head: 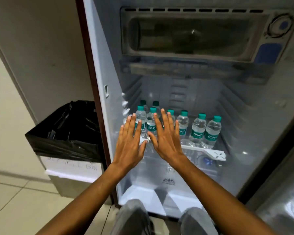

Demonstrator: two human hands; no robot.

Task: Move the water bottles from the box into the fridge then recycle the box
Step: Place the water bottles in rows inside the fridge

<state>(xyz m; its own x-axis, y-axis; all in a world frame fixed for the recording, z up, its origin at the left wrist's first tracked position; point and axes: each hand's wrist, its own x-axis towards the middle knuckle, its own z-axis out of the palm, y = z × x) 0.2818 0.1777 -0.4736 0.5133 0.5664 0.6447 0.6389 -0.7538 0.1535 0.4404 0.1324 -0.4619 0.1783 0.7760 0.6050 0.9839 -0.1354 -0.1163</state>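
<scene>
Several small water bottles (198, 129) with teal caps and teal labels stand upright on a clear shelf (215, 154) inside the open fridge (98, 65). Two stand behind the front row at the left. My left hand (131, 143) and my right hand (166, 138) are held flat in front of the shelf, palms down, fingers straight and spread, holding nothing. They cover parts of the left bottles. No box is in view.
A bin (71, 167) lined with a black bag stands on the tiled floor left of the fridge, its white front marked with handwriting. The freezer compartment (193, 34) sits above the shelf. The fridge door edge (278, 167) is at the right. My knees (134, 216) are below.
</scene>
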